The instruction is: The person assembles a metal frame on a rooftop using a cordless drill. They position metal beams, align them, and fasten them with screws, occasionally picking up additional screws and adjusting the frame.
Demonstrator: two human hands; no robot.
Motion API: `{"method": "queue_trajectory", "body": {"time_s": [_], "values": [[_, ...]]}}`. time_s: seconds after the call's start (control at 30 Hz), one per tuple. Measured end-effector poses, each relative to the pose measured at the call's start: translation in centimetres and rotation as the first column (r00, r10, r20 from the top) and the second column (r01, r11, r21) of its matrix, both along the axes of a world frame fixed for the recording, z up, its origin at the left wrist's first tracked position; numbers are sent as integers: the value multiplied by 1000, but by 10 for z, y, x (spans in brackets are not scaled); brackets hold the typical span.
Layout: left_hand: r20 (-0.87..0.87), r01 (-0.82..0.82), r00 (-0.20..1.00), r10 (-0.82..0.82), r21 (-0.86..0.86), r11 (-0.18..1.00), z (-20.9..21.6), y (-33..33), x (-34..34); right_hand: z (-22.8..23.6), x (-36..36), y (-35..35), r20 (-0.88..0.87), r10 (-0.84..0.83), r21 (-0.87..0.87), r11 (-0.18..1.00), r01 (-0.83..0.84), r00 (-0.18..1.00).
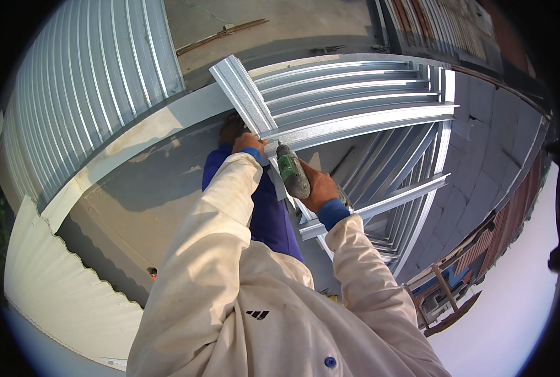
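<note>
My right hand (321, 186) is wrapped round the grip of a green and black cordless drill (292, 171). The drill's nose points up and left, close to where two galvanized steel channels meet. One is a short, wide channel (245, 94) slanting up to the left; the other is a long channel (368, 124) running off to the right. At this joint my left hand (248, 144) is closed against the metal, its fingers curled at the edge of the short channel. Whether a screw sits between the drill tip and the steel is too small to tell.
Several parallel steel channels (349, 85) form a frame ahead and right, with a crosswise channel (380, 204) nearer me. Corrugated metal sheet (98, 75) rises at the left. A pale beam (148, 135) curves past my feet above a lower floor (161, 188). Grey blockwork (481, 138) stands right.
</note>
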State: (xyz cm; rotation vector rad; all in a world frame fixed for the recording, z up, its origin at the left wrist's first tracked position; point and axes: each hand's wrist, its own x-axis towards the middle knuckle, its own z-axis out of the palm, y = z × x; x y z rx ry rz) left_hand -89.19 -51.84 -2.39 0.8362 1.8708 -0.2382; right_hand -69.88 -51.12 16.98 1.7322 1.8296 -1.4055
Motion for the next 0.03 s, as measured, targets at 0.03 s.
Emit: {"method": "queue_trajectory", "body": {"time_s": [0.03], "values": [[2, 7, 1000, -7, -17, 1000, 0, 1, 0, 0, 1, 2, 9, 19, -12, 1000, -19, 1000]]}}
